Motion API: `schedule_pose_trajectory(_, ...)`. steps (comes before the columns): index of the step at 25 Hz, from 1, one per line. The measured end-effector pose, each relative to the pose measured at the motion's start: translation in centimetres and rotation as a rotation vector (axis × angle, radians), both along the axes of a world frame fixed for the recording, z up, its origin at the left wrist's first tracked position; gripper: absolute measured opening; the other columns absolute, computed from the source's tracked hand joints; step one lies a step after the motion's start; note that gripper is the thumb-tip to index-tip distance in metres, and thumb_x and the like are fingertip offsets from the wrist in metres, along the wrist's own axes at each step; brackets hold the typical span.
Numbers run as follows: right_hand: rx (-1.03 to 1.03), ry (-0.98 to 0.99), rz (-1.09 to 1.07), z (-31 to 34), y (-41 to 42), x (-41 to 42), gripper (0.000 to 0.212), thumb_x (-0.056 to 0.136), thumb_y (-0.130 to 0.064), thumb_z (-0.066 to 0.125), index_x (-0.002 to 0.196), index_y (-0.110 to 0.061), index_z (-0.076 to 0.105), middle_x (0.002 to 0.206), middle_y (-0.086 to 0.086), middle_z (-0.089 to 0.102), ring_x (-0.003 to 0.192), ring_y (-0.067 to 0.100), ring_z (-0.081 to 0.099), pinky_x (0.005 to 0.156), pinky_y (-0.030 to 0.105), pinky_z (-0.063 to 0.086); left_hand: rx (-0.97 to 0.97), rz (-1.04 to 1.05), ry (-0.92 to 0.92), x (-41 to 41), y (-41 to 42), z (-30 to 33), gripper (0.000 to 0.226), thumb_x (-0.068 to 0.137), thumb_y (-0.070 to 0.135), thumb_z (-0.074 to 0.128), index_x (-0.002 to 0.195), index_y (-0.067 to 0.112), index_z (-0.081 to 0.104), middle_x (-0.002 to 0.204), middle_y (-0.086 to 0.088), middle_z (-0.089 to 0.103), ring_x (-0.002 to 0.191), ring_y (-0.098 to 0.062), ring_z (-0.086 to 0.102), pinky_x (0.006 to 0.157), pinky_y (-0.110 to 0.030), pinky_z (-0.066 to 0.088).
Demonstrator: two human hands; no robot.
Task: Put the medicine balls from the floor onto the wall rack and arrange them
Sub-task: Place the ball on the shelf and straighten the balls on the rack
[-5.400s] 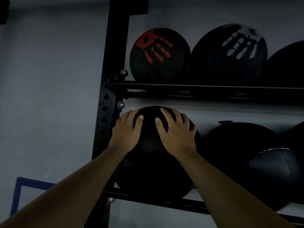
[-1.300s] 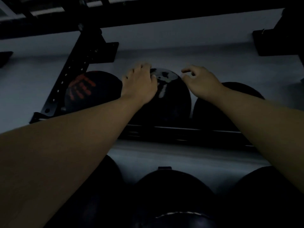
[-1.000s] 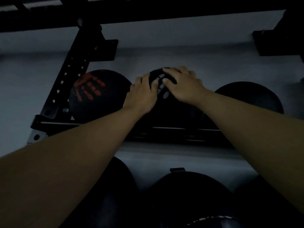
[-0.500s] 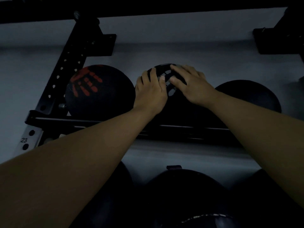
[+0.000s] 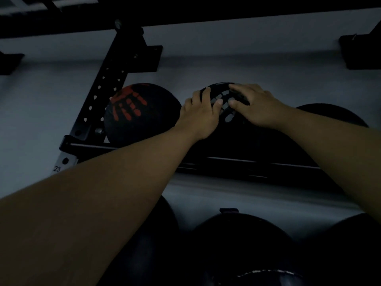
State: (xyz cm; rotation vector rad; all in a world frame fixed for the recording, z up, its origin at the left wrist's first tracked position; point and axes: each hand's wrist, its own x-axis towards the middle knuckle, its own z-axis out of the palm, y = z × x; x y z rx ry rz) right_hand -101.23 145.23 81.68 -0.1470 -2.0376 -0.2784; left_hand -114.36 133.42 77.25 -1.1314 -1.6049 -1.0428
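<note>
A black medicine ball with a grey handprint (image 5: 226, 112) sits in the middle of the upper shelf rail (image 5: 237, 162) of the wall rack. My left hand (image 5: 201, 114) presses flat on its left top. My right hand (image 5: 255, 105) lies over its right top, fingers spread across the print. To its left rests a black ball with a red handprint (image 5: 140, 114). Another black ball (image 5: 338, 114) shows on the right behind my forearm. On the lower shelf, dark balls (image 5: 237, 250) are partly hidden by my arms.
The black perforated upright (image 5: 103, 96) of the rack stands at the left, marked 23 near its bracket. A dark beam (image 5: 206, 11) runs overhead. A black wall bracket (image 5: 360, 52) is at the upper right. The grey wall lies behind everything.
Both hands left the lower-shelf ball and rose to the upper shelf. They closed onto the grey-print ball, which has turned slightly under them in the last second.
</note>
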Motion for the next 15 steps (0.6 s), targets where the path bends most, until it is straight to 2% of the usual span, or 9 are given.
schedule_pose_trajectory(2, -0.026, 0.068, -0.022, -0.1, -1.2, -0.4, 0.058, 0.101, -0.051, 0.045, 0.156, -0.035, 0.034, 0.162, 0.011, 0.031, 0.148, 0.037, 0.031, 0.123, 0.05, 0.026, -0.084, 0.077, 0.043, -0.9, -2.2, 0.2, 0.063, 0.109, 0.053, 0.022, 0.166, 0.026, 0.013, 0.172, -0.007, 0.017, 0.155, -0.034, 0.021, 0.125, -0.052, 0.015)
schedule_pose_trajectory(5, 0.003, 0.163, -0.078, -0.2, -4.2, -1.5, 0.051, 0.099, -0.044, 0.048, 0.147, -0.028, 0.044, 0.153, 0.014, 0.04, 0.142, 0.037, 0.036, 0.115, 0.052, 0.034, -0.086, 0.155, 0.07, -3.4, -5.8, 0.9, 0.054, 0.11, 0.048, 0.026, 0.162, 0.032, 0.025, 0.171, -0.002, 0.026, 0.154, -0.033, 0.024, 0.125, -0.054, 0.015)
schedule_pose_trajectory(10, 0.073, 0.155, -0.035, 0.1, -11.1, -7.3, 0.05, 0.102, -0.043, 0.046, 0.149, -0.026, 0.044, 0.16, 0.011, 0.037, 0.146, 0.034, 0.033, 0.118, 0.047, 0.03, 0.03, 0.222, 0.085, -9.9, -12.6, 2.4, 0.05, 0.111, 0.041, 0.03, 0.158, 0.025, 0.037, 0.167, -0.005, 0.033, 0.151, -0.035, 0.031, 0.122, -0.05, 0.021)
schedule_pose_trajectory(15, 0.039, 0.101, 0.004, 0.2, -16.4, -15.4, 0.053, 0.102, -0.048, 0.044, 0.151, -0.028, 0.041, 0.159, 0.014, 0.035, 0.144, 0.037, 0.034, 0.118, 0.05, 0.03, -0.017, 0.235, 0.105, -15.8, -17.4, 2.6, 0.051, 0.111, 0.043, 0.031, 0.158, 0.024, 0.035, 0.167, -0.006, 0.029, 0.148, -0.042, 0.031, 0.119, -0.052, 0.024)
